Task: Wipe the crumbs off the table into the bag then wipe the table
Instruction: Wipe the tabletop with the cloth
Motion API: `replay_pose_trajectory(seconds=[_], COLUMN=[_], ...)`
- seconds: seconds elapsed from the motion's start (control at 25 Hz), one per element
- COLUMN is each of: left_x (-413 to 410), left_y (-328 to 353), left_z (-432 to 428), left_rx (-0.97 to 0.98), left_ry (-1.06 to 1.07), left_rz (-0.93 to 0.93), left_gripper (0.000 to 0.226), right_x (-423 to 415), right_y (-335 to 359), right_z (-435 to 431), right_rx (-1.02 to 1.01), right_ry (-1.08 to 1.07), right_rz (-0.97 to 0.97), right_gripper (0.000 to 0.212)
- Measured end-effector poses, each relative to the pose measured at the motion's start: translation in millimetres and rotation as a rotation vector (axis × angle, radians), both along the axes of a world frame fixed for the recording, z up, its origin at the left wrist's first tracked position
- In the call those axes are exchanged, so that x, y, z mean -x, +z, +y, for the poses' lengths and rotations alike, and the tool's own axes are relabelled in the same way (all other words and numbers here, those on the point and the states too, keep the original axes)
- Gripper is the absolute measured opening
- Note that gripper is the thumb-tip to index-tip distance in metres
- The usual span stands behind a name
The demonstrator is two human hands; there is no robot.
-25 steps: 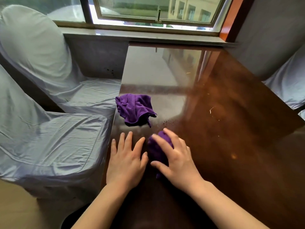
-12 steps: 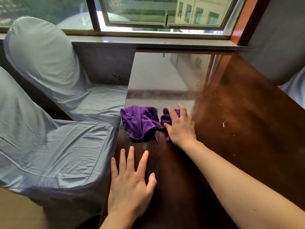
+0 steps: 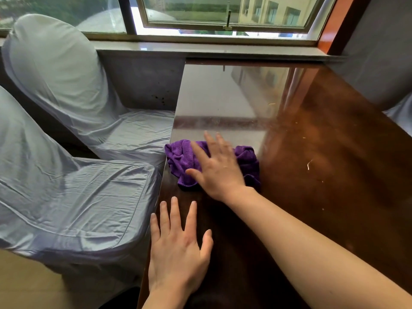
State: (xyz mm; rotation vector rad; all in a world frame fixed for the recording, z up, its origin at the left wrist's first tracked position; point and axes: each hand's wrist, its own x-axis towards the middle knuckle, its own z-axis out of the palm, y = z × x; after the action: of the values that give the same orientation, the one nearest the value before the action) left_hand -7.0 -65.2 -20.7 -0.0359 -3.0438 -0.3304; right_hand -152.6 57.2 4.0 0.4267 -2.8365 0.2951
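While the left hand (image 3: 176, 253) lies flat with fingers spread on the dark table (image 3: 323, 208) at lower centre, the right hand (image 3: 219, 172) presses straight fingers down on the bunched purple cloth (image 3: 180, 157) by the table's left edge, mid-frame. Crumbs (image 3: 308, 164) dot the wood at right, well apart from it.

Purple cloth (image 3: 180, 159) on glossy dark brown table (image 3: 323, 175); pale grey-white chair covers (image 3: 73, 192); orange-red window-side trim (image 3: 330, 21).

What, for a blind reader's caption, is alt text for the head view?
The right hand presses purple cloth on a glossy table near its left edge. The left hand lies flat nearer the person; crumbs lie to the right.
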Motion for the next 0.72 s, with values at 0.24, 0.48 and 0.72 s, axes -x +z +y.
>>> replay_pose_trajectory(seconds=[0.24, 0.48, 0.72], left_x=[-1, -5, -6], left_y=[2, 8, 7], left_z=[-4, -7, -6], left_rx=[-0.190, -0.410, -0.204], left_ry=[0.010, 0.016, -0.051], left_rz=[0.040, 0.096, 0.016], left_gripper=[0.078, 0.078, 0.074], right_x=[26, -67, -220], right_y=[-2, 8, 5], right_z=[-30, 2, 68], right_rx=[0.024, -0.026, 0.058], right_ry=[-0.053, 0.046, -0.115], right_rz=[-0.291, -0.196, -0.120], right_gripper=[0.063, 0.045, 0.044])
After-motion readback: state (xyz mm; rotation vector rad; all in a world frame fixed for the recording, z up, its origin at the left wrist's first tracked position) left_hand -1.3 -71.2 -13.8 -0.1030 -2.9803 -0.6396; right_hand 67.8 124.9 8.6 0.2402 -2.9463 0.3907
